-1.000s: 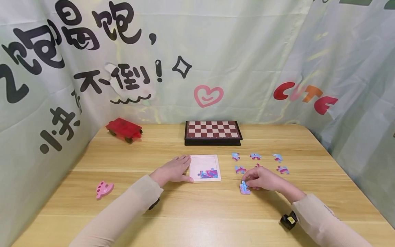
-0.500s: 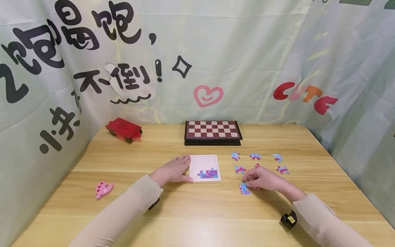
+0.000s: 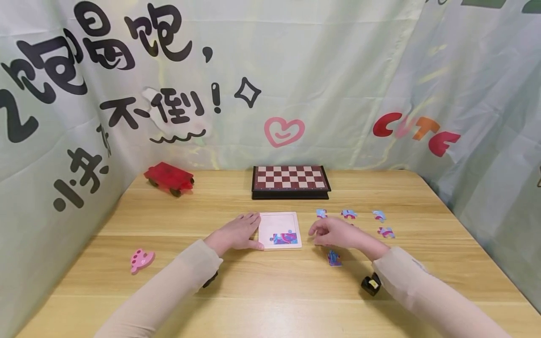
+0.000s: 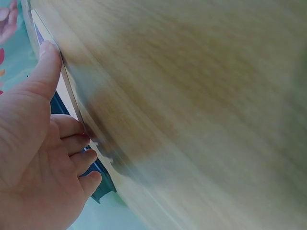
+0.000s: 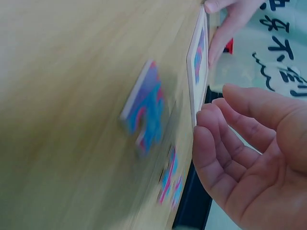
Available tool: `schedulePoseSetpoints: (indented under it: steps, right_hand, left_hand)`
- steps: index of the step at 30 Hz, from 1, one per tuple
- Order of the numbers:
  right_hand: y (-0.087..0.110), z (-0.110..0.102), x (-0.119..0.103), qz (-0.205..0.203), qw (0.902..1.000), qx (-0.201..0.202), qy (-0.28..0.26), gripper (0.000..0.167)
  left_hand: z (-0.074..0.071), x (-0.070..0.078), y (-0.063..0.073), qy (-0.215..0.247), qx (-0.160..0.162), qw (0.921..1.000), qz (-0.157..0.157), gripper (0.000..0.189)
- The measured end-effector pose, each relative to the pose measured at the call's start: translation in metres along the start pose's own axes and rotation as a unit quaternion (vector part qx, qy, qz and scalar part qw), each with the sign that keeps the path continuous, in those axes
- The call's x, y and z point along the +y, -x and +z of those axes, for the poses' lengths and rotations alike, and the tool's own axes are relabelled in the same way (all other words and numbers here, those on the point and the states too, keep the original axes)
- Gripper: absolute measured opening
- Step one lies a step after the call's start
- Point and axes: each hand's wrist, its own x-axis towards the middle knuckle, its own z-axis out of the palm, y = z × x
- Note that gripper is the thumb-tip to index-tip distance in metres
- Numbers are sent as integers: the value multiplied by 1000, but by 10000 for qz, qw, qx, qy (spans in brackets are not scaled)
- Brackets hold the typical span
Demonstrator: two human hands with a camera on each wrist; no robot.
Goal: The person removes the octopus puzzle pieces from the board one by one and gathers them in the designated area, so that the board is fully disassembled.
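My left hand (image 3: 237,231) lies along the left side of a white square puzzle tray (image 3: 276,220), fingers extended and thumb at its near corner. A few joined blue, pink and purple pieces (image 3: 285,238) fill the tray's lower right part. My right hand (image 3: 338,232) hovers just right of the tray, fingers loosely bent. In the right wrist view nothing shows between the thumb and fingers of that right hand (image 5: 249,153). Below it, a blue and purple jigsaw piece (image 3: 334,257) lies on the table. The hand hides some loose pieces in the head view.
Other loose pieces lie to the right, such as one blue piece (image 3: 379,216) and one pink-blue piece (image 3: 386,232). Behind the tray stands a checkered board box (image 3: 291,180). A red toy car (image 3: 169,177) is back left, a pink toy (image 3: 141,259) front left.
My right hand has released the blue and purple jigsaw piece and moved left and slightly away from me, toward the tray. That piece stays on the table. My left hand keeps its place.
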Motion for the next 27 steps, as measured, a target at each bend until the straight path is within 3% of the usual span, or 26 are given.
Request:
schedulePoseSetpoints:
  steps: [6,13,27]
  right_hand:
    - [-25,11,-13,-293,9996,-2,24,13]
    - [-45,21,-25,-346,9986,71,402,12]
    - [-61,35,-29,-334,9982,67,491,14]
  left_hand:
    - [0,0,0,31,6,10000,2,87]
    - [2,-1,-2,32,1,10000,-41,88]
    - [2,-1,-1,-14,12,10000,-36,88]
